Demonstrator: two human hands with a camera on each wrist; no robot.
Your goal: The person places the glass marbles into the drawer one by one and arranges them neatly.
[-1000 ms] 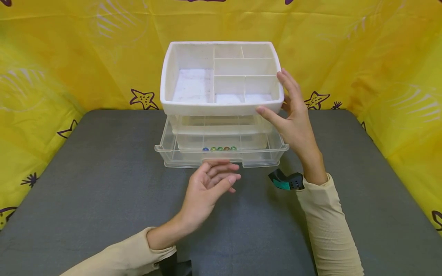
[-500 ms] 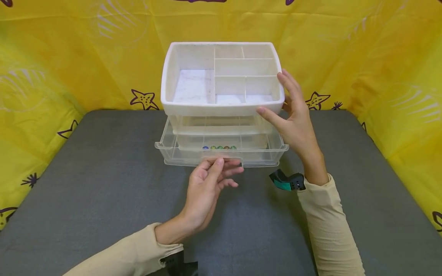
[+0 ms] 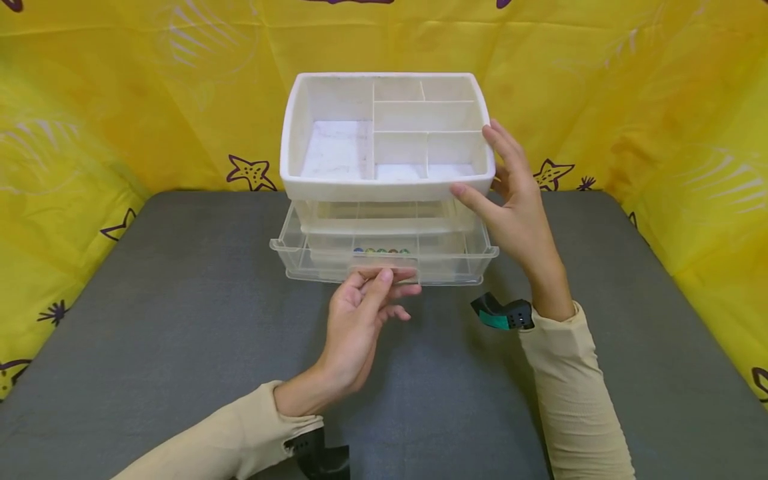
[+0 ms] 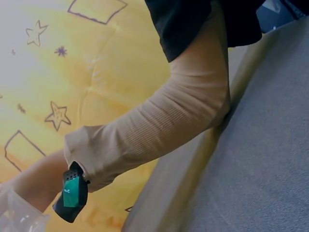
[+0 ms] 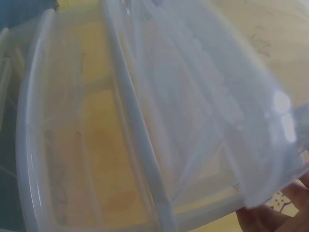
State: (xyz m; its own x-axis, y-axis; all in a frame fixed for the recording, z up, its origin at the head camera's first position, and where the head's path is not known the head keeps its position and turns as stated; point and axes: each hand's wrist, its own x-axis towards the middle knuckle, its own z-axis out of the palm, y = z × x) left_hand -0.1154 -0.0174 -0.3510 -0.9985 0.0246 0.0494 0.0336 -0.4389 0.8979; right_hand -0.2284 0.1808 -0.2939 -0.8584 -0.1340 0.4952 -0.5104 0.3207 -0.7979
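Note:
A white plastic drawer organizer [image 3: 387,189] stands at the middle back, its top divided into several compartments. Its clear bottom drawer [image 3: 453,269] is pulled out toward me. Several small marbles [image 3: 381,252], blue, green and reddish, lie in a row inside, seen through the front wall. My left hand [image 3: 351,337] pinches the middle of the drawer's front, thumb on the near side. Around the organizer's right front corner, my right hand [image 3: 517,210] grips the top rim, thumb in front and fingers along the side. The right wrist view shows the translucent drawers close up, with fingers [image 5: 268,220] at the lower right corner.
A dark grey table [image 3: 180,320] lies beneath the organizer. Yellow patterned cloth [image 3: 180,80] rises behind it and on both sides. A black and teal wrist camera [image 3: 501,313] hangs below the right wrist. The left wrist view takes in the right sleeve [image 4: 154,125].
My left thumb has come onto the drawer's front from an apart position, and the drawer has slid slightly back toward the organizer, marbles with it. The right hand stays nearly still.

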